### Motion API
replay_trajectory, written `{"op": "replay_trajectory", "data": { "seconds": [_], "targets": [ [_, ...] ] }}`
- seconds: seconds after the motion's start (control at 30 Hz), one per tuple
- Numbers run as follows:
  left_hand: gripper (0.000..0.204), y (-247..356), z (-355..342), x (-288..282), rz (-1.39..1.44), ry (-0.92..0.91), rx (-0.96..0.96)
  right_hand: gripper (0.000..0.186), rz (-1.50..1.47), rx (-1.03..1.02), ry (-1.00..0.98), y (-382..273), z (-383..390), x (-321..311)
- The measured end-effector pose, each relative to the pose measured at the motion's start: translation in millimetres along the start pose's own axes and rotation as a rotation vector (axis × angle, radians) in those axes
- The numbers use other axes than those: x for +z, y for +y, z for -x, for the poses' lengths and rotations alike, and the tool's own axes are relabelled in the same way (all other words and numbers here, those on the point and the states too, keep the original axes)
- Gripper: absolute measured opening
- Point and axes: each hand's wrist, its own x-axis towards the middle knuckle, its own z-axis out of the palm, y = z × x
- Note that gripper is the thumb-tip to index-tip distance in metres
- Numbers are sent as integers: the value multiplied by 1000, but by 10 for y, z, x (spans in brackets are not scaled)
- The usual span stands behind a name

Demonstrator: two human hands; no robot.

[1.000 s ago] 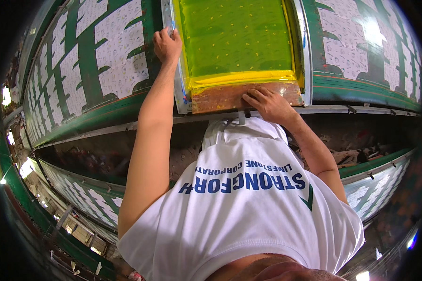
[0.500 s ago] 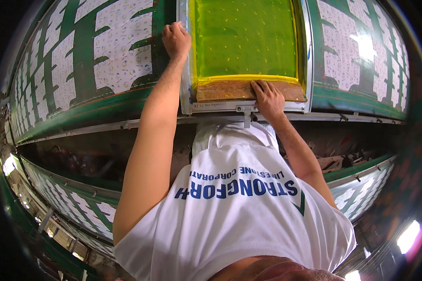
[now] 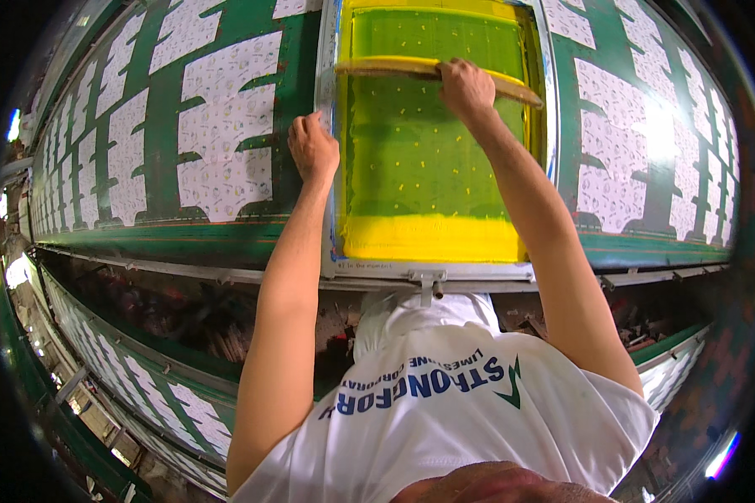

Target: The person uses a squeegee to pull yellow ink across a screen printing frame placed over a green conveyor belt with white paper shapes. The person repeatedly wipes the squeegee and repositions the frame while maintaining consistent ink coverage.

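Note:
My right hand [image 3: 468, 87] is closed around the wooden squeegee [image 3: 390, 71], which lies crosswise over the far part of a silkscreen [image 3: 419, 159]. Yellow ink runs along the squeegee's far edge. The mesh looks green with small yellow marks, and a thick band of yellow ink [image 3: 432, 239] covers its near end. At the left side of the metal screen frame [image 3: 328, 226], my left hand [image 3: 315, 147] has its fingers curled against the rail. The screen rests flat on a long green table.
White printed fabric pieces [image 3: 231, 126] lie in rows on the green table [image 3: 298, 92] to the left, and more fabric pieces [image 3: 610, 142] lie to the right. A metal bracket [image 3: 428, 281] joins the frame's near edge to a rail. Another long table [image 3: 168, 386] stands behind me.
My right hand has moved the squeegee from the near end of the screen to its far part, tilting it. The near yellow band is now uncovered. My view has shifted.

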Motion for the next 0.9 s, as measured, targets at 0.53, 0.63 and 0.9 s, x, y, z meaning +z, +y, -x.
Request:
{"op": "replay_trajectory", "data": {
  "seconds": [0.53, 0.63, 0.9],
  "targets": [
    [30, 134, -47, -86, -92, 39, 37, 30, -8, -46, -103, 747, -2039, -337],
    [29, 123, -66, -87, -92, 48, 45, 29, 52, -89, -100, 742, -2104, -223],
    [29, 88, -39, -59, -61, 62, 54, 33, 14, -196, -249, 454, -1200, -204]
  ]
}}
